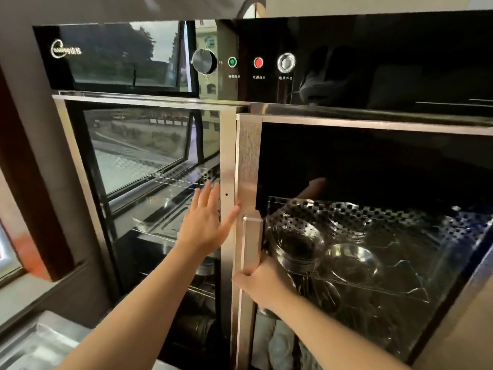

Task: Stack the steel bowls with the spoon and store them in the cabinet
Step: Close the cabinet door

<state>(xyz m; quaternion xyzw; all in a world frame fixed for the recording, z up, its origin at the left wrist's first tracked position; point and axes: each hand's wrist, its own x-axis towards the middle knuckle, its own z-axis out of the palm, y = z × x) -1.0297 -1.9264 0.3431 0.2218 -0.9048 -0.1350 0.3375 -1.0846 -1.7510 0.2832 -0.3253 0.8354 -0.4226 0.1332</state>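
Two glass doors front the tall black-and-steel cabinet (149,101), and both throw back bright window reflections that make the inside hard to read. At the far left, a strip of steel counter (40,340) is cut off by the lower edge of the view. Behind the left glass door (149,161), wire shelves and one shallow round dish show only faintly; the dark items lower down cannot be made out. The left hand (206,222) lies flat against this door near its inner steel frame, fingers spread apart and gripping nothing.

Above, the black control panel (346,62) carries a round dial (204,61), a green light (232,61), a red light (258,62) and a silver push button (286,62).

The right hand (262,283) is wrapped closed around the brushed-steel vertical handle (250,244) of the right glass door (373,182). Through that door, a perforated steel shelf (400,217) holds the stacked steel bowls (296,244) at its left end, just beside the handle, with another single steel bowl (352,263) to their right. Whether the spoon sits in the stack cannot be told through the glare. Below the shelf the contents are a blur.
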